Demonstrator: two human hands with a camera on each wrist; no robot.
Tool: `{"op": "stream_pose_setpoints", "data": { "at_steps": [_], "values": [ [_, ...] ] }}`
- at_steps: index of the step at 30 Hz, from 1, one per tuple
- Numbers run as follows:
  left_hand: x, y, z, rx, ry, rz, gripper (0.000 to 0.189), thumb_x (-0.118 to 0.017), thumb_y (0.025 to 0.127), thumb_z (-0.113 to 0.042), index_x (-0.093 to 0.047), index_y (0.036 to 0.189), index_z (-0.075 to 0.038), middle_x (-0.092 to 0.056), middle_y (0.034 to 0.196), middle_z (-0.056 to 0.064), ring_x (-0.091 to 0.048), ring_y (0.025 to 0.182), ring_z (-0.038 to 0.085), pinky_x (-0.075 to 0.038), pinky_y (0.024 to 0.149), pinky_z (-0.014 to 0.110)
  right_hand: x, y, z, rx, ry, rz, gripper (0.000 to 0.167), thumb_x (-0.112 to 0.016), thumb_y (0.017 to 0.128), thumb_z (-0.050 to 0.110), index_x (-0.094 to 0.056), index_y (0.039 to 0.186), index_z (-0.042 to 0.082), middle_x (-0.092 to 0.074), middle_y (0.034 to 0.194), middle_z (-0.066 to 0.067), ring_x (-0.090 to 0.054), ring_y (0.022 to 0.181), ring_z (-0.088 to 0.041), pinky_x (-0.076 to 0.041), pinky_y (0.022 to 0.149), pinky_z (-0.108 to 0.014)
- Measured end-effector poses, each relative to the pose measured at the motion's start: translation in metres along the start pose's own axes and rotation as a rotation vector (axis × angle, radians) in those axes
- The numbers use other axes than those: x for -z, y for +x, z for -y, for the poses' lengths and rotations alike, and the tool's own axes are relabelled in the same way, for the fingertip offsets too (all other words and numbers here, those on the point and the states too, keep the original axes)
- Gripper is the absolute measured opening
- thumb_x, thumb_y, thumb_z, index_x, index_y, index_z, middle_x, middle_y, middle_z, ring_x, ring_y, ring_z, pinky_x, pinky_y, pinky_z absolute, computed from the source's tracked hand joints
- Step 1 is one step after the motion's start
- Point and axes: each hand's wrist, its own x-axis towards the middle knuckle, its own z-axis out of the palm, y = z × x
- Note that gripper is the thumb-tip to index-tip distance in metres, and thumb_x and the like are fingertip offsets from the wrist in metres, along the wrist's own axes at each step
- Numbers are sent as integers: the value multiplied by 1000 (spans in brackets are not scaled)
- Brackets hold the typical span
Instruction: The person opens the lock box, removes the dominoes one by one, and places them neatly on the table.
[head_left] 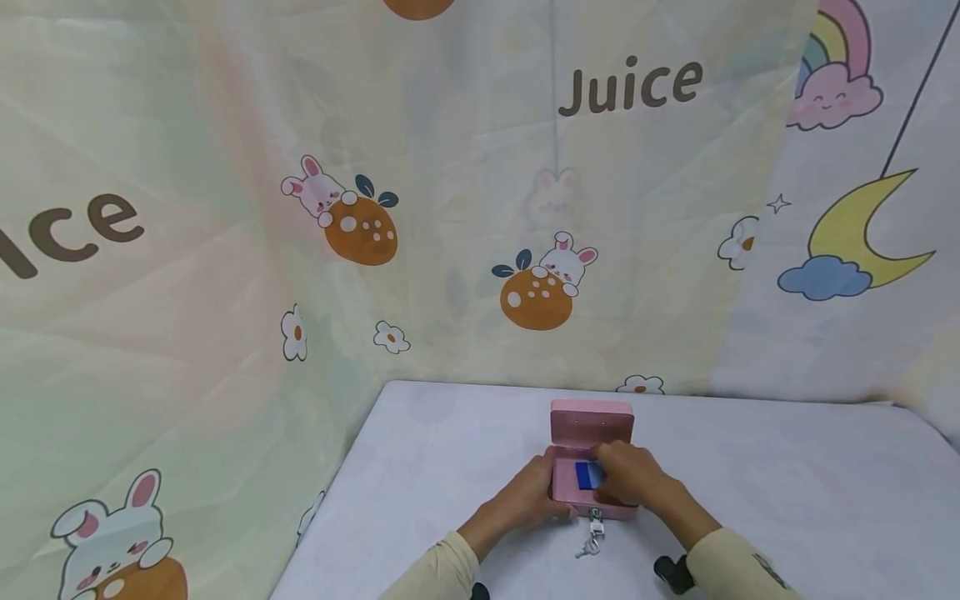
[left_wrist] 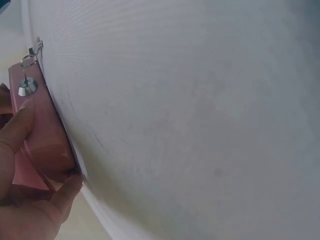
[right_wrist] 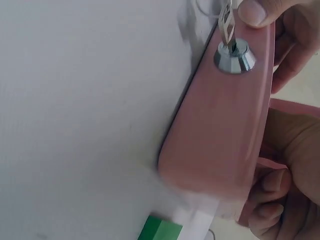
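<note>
A pink metal cash box (head_left: 573, 508) stands on the white table with its lid (head_left: 588, 425) raised. My left hand (head_left: 534, 492) grips the box's left side, its thumb on the front wall. Keys (head_left: 591, 546) hang on a ring from the round silver lock (right_wrist: 235, 57) in the front. Inside the box lies a flat, two-tone blue piece (head_left: 587, 476); my right hand (head_left: 626, 473) reaches in over its right part. Several fingers of that hand are curled, as the right wrist view shows. Its fingertips' hold on the blue piece is hidden.
The white tabletop (head_left: 750, 483) extends around the box. Printed cloth (head_left: 465, 208) hangs behind and to the left. A green block-like item (right_wrist: 161, 230) shows partly beyond the box in the right wrist view. A black device (head_left: 672, 575) sits by the right sleeve.
</note>
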Motion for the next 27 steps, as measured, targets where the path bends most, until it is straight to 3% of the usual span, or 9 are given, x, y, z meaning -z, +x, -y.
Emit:
{"op": "stream_pose_setpoints", "data": {
  "at_steps": [7,16,27],
  "values": [
    [-1,0,2,3,46,-2,91,-87,78,-24,-32,151,-20,-58,131,4,-57,119,12,-47,109,35,-6,3,9,38,80,14,53,-94,67,19,-72,115,7,-75,103,-6,-67,89,-21,-57,92,-51],
    [-1,2,1,46,23,7,96,-88,78,-26,-29,154,-24,-56,137,5,-58,122,14,-47,110,37,-15,6,15,57,159,7,48,-92,70,17,-71,112,6,-74,99,-6,-64,87,-18,-54,98,-52],
    [0,2,1,53,25,15,94,-88,78,-28,-32,152,-18,-56,131,5,-59,113,12,-51,106,35,-25,13,15,48,149,1,46,-90,74,22,-70,112,8,-72,96,0,-61,84,-15,-56,95,-48]
  ]
}}
